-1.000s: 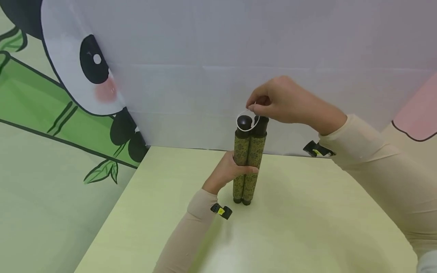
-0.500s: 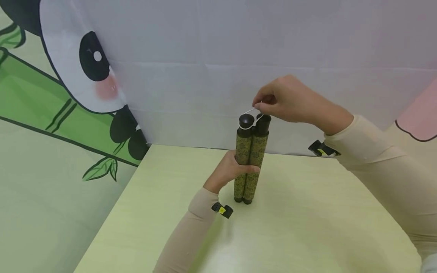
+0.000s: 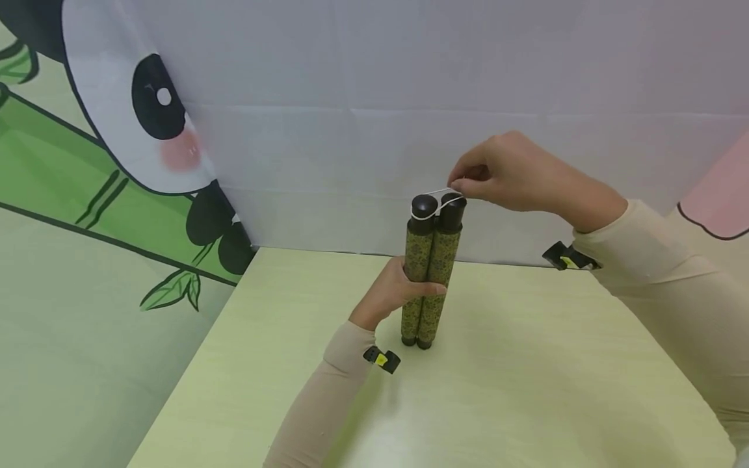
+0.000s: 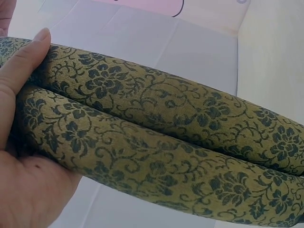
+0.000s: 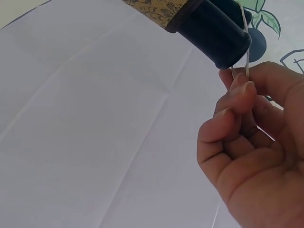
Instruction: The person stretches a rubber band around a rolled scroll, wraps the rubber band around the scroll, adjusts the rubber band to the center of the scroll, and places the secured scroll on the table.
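The left hand [image 3: 391, 289] is gripping twin rolls [image 3: 443, 255], long axes near-upright, knobs [image 3: 424, 205] pointing up. The right hand [image 3: 510, 172] is pinching white cord [image 5: 247, 61].

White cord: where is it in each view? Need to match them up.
Head: right of center, the white cord loops round one black end cap and runs to the right hand.
Left wrist: not in it.
Right wrist: upper right, cord beside a black end cap, down to the fingertips.
Shared landmark: the patterned tubes, in all three.
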{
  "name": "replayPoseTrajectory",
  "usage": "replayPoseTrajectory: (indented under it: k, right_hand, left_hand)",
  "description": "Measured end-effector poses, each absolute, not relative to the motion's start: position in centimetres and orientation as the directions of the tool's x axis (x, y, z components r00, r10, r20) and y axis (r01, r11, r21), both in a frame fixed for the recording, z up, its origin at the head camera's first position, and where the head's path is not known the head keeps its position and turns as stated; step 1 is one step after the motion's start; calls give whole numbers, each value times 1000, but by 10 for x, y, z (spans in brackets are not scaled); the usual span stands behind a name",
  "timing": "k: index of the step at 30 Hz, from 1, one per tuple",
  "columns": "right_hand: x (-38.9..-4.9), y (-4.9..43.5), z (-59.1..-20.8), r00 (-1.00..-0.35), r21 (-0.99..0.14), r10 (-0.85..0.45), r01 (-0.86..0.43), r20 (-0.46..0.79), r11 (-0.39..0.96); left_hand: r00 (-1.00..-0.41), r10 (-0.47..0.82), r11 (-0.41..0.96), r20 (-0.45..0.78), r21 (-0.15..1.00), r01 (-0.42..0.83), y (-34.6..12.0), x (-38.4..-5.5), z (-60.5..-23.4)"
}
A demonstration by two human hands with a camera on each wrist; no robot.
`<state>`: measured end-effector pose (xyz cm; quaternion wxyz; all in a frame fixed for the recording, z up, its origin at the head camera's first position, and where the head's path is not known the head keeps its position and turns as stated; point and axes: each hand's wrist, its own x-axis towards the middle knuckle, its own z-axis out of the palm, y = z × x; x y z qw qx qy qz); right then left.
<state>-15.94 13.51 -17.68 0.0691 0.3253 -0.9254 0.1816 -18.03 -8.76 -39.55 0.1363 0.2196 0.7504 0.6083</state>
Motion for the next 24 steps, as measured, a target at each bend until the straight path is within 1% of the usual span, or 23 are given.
replayPoseTrajectory:
  k: [6, 11, 24]
  right_hand:
    - [-157, 141, -177, -790, -295, -572, -613, 220, 733]
    - [-156, 150, -180, -813, -319, -548, -582, 198, 748]
    - [-153, 158, -190, -840, -373, -509, -540, 187, 754]
  left_hand:
    - [-866, 496, 177, 57, 970, 165, -86, -179, -394]
    - [-858, 508, 162, 72, 971, 177, -82, -179, -393]
    - [-848, 523, 145, 84, 972, 185, -83, -179, -394]
